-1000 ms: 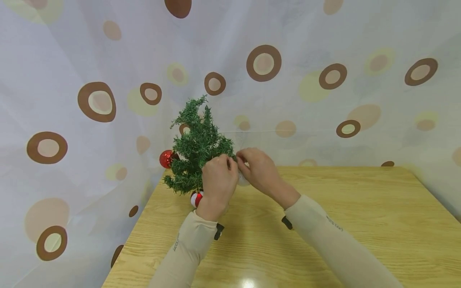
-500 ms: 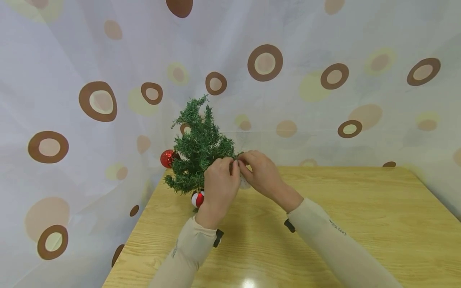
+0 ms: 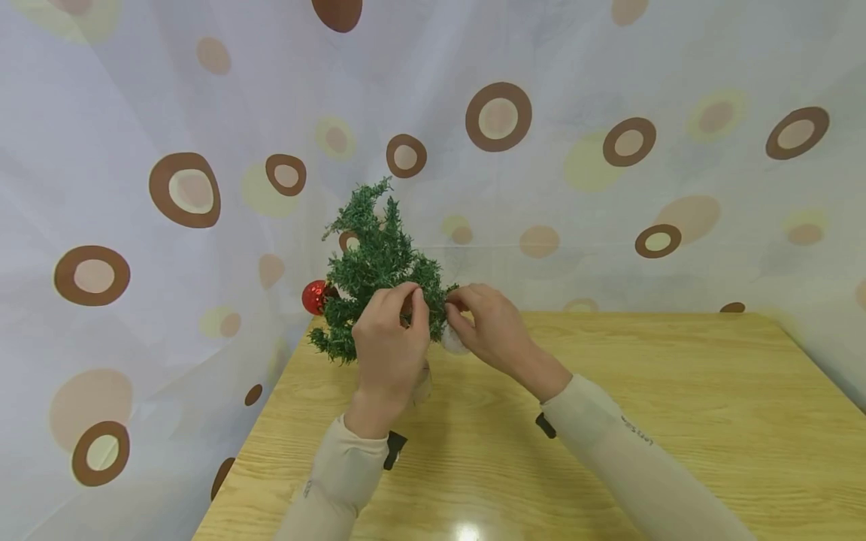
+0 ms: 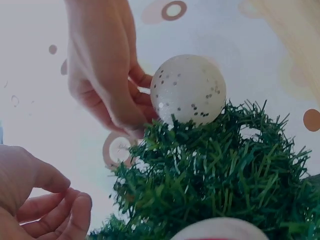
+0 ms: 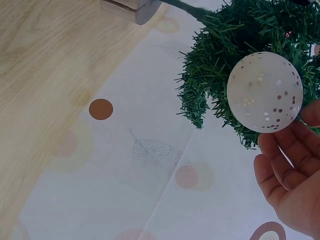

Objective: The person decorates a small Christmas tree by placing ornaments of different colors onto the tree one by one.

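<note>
A small artificial Christmas tree stands on the left of the table. At its right side hangs a white Christmas ball with glitter dots, seen large in the right wrist view. My right hand has its curled fingers and thumb at the ball's upper end, against the branch tip. My left hand is in front of the tree, thumb and index fingertips together; in the left wrist view the left hand's fingers are beside the branches, with nothing visible between them.
A shiny red ball hangs on the tree's left. A white and red ornament shows at the bottom of the left wrist view. The tree's pale base is partly behind my left hand. A spotted curtain backs the wooden table.
My left hand has moved left, away from my right hand and the white ball, and now covers the red and white ornament. My right hand has barely moved.
</note>
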Available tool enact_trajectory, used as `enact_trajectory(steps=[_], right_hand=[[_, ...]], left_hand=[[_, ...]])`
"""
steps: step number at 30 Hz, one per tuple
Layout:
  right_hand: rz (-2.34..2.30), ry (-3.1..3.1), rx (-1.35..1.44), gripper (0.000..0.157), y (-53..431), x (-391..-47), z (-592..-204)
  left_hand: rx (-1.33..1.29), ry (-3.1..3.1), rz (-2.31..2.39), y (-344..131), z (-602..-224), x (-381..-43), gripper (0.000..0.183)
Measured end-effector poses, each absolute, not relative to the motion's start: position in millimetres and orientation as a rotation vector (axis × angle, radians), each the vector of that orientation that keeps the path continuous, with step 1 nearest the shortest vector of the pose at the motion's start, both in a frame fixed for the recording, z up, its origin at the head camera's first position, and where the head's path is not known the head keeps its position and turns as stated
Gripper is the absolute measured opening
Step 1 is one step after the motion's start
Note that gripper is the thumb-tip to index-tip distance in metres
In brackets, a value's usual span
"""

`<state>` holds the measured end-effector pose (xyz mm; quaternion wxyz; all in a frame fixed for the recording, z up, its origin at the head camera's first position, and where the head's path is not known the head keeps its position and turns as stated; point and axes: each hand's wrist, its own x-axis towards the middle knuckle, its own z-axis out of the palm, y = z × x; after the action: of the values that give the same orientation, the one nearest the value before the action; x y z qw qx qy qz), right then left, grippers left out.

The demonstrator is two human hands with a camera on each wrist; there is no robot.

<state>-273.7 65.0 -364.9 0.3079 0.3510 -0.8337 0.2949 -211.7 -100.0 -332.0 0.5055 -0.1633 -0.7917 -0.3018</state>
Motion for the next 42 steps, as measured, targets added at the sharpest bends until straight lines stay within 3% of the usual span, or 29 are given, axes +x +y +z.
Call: enact_trajectory(steps=[23, 42], right_hand=[[0.795, -2.204, 0.824, 0.010, 98, -262, -366], [0.781, -2.343, 0.715, 0.012, 150, -244, -408]], left_hand=[[-0.212, -1.967, -0.662, -125, -340, -210, 0.031], [-0.257, -2.024, -0.748, -129, -345, -213, 0.033]])
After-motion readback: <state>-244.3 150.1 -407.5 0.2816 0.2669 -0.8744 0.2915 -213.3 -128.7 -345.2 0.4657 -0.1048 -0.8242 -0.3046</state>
